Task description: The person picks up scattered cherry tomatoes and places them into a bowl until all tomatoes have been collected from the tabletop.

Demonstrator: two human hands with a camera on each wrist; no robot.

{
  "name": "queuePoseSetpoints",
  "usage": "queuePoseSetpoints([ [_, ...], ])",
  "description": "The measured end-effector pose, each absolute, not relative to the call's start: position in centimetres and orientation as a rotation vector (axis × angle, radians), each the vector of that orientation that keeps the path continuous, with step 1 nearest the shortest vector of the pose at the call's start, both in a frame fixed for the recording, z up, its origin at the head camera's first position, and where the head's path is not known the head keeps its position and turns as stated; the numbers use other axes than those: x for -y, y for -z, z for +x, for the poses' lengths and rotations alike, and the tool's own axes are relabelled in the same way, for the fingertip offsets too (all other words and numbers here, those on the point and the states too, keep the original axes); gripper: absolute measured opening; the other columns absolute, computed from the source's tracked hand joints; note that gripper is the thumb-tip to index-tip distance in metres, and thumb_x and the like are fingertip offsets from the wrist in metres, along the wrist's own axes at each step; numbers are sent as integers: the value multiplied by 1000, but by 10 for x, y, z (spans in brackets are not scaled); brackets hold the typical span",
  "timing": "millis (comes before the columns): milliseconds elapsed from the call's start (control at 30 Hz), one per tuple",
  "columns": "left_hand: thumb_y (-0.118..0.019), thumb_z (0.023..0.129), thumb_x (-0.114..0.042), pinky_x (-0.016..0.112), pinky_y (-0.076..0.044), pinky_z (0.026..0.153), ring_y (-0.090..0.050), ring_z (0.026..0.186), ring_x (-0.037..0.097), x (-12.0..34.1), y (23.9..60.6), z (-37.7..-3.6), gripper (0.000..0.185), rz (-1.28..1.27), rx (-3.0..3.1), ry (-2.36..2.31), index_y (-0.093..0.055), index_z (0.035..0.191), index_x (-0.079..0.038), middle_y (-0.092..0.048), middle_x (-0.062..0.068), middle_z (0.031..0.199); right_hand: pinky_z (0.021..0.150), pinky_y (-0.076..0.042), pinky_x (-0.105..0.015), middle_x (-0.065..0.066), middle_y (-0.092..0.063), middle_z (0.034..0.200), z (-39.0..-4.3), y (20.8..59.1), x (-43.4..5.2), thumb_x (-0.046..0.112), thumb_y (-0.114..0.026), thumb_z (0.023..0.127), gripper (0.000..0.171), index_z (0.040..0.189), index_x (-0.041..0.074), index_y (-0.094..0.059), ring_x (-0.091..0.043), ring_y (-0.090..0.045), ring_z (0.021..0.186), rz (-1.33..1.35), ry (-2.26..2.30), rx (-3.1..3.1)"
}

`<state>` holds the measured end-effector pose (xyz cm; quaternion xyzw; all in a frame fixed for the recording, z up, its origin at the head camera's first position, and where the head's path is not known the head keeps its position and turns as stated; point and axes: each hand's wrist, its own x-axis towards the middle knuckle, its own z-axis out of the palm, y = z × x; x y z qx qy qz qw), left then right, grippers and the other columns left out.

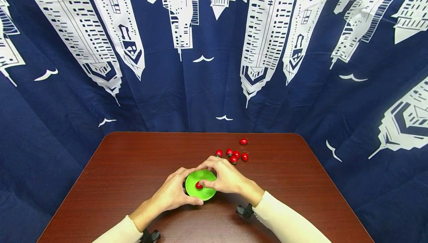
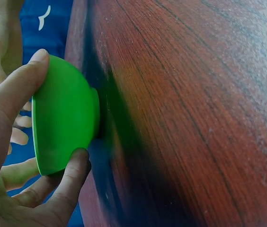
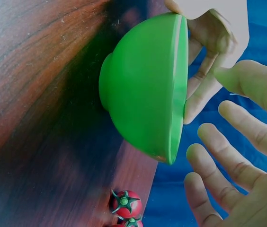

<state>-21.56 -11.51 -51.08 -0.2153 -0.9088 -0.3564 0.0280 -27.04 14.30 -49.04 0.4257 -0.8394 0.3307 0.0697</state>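
Both my hands meet at the green bowl [image 1: 200,190] on the near tabletop [image 1: 133,168]: left hand [image 1: 174,193] grips its rim, right hand [image 1: 225,178] hovers spread above one tomato [image 1: 198,185] lying inside. I judge I'm filling it; the loose tomatoes [image 1: 234,154] just beyond need fetching, nothing blocking

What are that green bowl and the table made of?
The green bowl looks like plastic: even bright colour, smooth matte surface, thin moulded rim. The table looks like reddish-brown wood or a wood-grain laminate, with streaky grain and a slight sheen; I cannot tell which.
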Motion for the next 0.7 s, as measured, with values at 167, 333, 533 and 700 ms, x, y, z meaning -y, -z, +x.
queuePoseSetpoints([
  [167, -114, 67, -54, 35, -62, 101, -73, 116, 17, 115, 511, -216, 108, -668, 2802, 1101, -71, 158, -14, -78, -1, 130, 88, -66, -40, -7, -83, 123, -259, 476, -141, 19, -94, 95, 39, 132, 13, -85, -24, -80, 106, 1196, -984, 2637],
  [333, -114, 66, -54, 36, -63, 101, -73, 116, 17, 116, 511, -215, 110, -662, 2807, 1106, -71, 159, -14, -77, -1, 131, 93, -67, -47, -5, -83, 125, -257, 472, -142, 17, -94, 96, 39, 134, 14, -85, -22, -81, 107, 1170, -992, 2663],
  [533, -114, 67, -55, 35, -63, 100, -74, 116, 18, 116, 511, -214, 111, -663, 2809, 1112, -70, 159, -12, -77, 0, 132, 94, -66, -47, -5, -84, 125, -257, 471, -146, 18, -94, 96, 40, 135, 14, -84, -24, -81, 108, 1173, -999, 2650],
  [700, -114, 67, -54, 35, -63, 100, -73, 115, 18, 115, 511, -215, 110, -670, 2800, 1113, -70, 159, -14, -77, -1, 131, 96, -66, -40, -4, -83, 126, -259, 470, -152, 19, -94, 97, 40, 135, 18, -84, -22, -81, 110, 1151, -981, 2657],
])
